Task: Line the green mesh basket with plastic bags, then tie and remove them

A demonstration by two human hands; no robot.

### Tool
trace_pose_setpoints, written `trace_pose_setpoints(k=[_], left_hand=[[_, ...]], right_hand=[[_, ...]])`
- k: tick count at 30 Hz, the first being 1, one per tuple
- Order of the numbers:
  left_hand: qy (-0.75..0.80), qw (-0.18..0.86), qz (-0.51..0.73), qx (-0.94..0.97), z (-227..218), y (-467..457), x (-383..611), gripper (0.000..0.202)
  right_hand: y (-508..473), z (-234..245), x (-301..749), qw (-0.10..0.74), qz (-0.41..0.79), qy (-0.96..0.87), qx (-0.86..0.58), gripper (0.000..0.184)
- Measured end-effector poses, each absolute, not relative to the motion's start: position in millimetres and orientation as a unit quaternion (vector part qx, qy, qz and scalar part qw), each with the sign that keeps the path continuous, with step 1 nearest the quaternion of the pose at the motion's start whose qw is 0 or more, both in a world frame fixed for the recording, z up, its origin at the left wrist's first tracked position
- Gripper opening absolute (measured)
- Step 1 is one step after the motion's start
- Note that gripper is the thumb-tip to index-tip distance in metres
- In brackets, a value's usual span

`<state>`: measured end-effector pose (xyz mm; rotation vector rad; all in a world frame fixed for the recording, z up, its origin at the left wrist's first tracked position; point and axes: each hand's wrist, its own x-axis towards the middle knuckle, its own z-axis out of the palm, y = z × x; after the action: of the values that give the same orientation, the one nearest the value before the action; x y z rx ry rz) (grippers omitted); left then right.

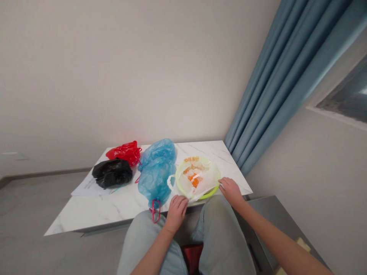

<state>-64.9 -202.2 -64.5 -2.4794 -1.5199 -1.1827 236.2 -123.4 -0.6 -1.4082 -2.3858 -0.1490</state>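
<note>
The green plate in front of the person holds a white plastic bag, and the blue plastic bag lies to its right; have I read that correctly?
Not quite: the head view shows the blue plastic bag lying to the left of the green plate, not its right. The plate does hold the white plastic bag.

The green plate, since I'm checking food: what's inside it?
A white plastic bag lies in the lime-green plate with orange and pale food pieces; the plate's bottom is hidden.
</note>
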Motion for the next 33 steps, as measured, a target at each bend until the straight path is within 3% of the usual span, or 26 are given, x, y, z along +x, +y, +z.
trace_pose_setpoints(k=[9, 25, 29, 33], left_hand=[[-0.485, 0.007, -0.386, -0.785, -65.8, -201.8, -65.9, 0.014], [-0.497, 0.013, -0.360, -0.790, -61.5, -198.5, -61.8, 0.016], [-0.538, 0.013, -0.346, -0.769, -61.0, -196.6, -64.2, 0.018], [-0.573, 0.006, -0.352, -0.740, -55.9, -195.6, -67.7, 0.019]], right_hand=[[-125.0, -9.8, 230.6, 0.273, -0.029, -0.821, -0.501, 0.023], [-147.6, -42.6, 242.5, 0.089, 0.015, -0.841, -0.534, 0.019], [-145.8, -39.9, 240.2, 0.035, 0.025, -0.821, -0.569, 0.016], [-142.2, -18.7, 239.4, 0.041, 0.034, -0.800, -0.597, 0.015]])
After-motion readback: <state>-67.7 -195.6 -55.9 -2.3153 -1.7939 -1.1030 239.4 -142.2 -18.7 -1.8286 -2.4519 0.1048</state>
